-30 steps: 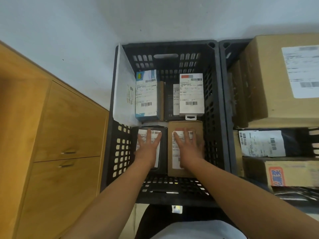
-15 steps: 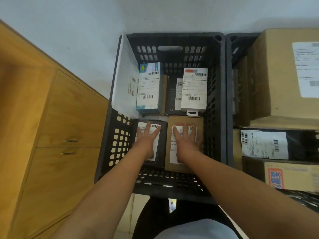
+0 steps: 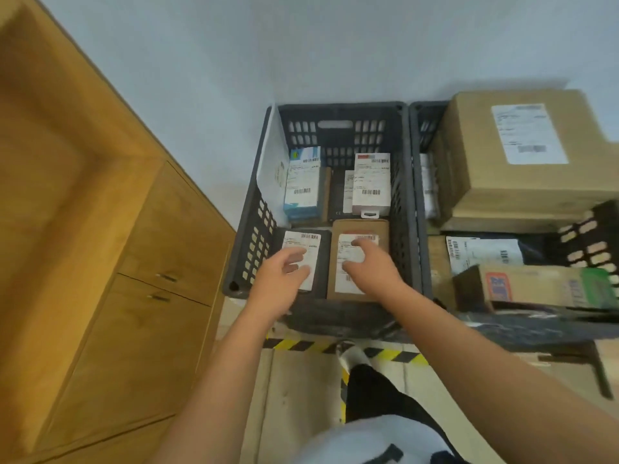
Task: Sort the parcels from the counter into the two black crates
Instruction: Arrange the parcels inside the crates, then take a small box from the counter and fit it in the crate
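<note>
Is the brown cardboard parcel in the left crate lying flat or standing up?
Lying flat: the brown cardboard parcel shows its labelled broad face upward inside the left black plastic crate.

Left grip point(image 3: 284, 279) and right grip point(image 3: 371, 272): both motion-blurred; contact with the parcels beneath cannot be confirmed. The left grip hides the lower label of the black parcel point(image 3: 325, 262); the right grip hides part of the label on the brown parcel point(image 3: 360, 227). Label print throughout: too small to read. Right crate point(image 3: 430, 106) and large cardboard box point(image 3: 469, 145): cut off by the right edge. Left crate point(image 3: 335, 318): near wall smeared.
</note>
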